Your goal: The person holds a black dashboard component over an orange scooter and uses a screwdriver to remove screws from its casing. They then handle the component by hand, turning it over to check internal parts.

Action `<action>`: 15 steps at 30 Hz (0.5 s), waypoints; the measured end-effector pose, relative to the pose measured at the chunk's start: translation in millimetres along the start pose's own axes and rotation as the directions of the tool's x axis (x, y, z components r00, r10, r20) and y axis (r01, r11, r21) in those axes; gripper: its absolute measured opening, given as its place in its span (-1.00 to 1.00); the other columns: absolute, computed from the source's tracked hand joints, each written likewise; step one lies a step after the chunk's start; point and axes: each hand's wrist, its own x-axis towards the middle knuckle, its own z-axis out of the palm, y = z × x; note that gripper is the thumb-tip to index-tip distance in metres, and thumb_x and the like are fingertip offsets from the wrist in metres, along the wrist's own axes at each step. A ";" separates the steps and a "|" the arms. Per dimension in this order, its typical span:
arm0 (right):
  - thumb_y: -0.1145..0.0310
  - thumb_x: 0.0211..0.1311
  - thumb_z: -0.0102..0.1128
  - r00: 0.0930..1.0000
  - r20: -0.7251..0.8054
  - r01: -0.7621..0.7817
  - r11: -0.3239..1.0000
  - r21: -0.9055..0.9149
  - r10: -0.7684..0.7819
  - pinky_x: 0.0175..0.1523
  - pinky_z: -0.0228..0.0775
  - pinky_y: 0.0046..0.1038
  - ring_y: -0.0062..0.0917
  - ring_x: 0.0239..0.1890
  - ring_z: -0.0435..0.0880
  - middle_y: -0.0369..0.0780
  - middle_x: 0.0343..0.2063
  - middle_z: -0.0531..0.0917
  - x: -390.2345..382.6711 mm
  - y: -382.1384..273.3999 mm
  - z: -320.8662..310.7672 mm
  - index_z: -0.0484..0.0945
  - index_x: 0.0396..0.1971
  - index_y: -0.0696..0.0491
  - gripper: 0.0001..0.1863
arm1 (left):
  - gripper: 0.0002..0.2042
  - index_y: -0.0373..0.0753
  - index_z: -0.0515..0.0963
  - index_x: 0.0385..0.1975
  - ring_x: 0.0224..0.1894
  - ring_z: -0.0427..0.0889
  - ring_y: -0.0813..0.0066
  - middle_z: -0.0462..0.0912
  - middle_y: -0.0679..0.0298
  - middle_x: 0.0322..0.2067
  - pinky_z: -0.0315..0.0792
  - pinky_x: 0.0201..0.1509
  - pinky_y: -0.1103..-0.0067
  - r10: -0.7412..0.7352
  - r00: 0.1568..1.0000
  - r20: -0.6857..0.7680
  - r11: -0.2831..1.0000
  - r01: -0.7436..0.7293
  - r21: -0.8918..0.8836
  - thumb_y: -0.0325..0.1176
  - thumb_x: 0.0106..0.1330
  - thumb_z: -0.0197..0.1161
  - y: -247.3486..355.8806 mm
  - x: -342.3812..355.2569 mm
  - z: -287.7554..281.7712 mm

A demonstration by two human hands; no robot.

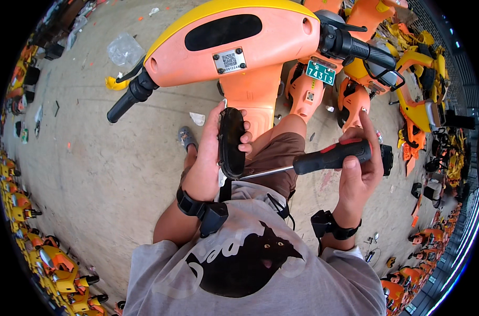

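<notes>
My left hand (211, 150) is closed around a glossy black oval panel (231, 142), holding it upright in front of my lap. Its fingers wrap over the right edge, and a pale strip shows along the left side. In my right hand (361, 174) is a screwdriver (329, 158) with a black and red handle, gripped by the thumb and fingers while the index finger points up. The metal shaft runs left to the panel's lower end; whether its tip touches cannot be made out. Just beyond stands an orange and yellow scooter front (281, 50) with a dark oval window.
The scooter's left handlebar grip (129, 100) and right grip (355, 47) reach out to either side. More orange scooters stand behind it, one with a green plate (321, 72). Clear plastic (125, 49) lies on the concrete floor. Rows of scooters line both sides.
</notes>
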 end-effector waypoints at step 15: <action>0.09 0.24 0.24 0.995 0.068 0.069 0.987 0.142 -0.079 0.10 0.39 -0.36 -0.39 0.00 0.57 -0.02 -0.14 0.61 -0.9 -8.5 -0.9 0.31 0.20 0.26 -0.31 | -0.62 -0.24 0.40 -0.30 -0.56 0.44 0.47 0.52 0.20 -0.50 0.32 -0.55 0.62 0.052 0.999 -0.005 0.990 -0.050 0.130 0.02 0.38 0.06 2.7 -7.8 13.2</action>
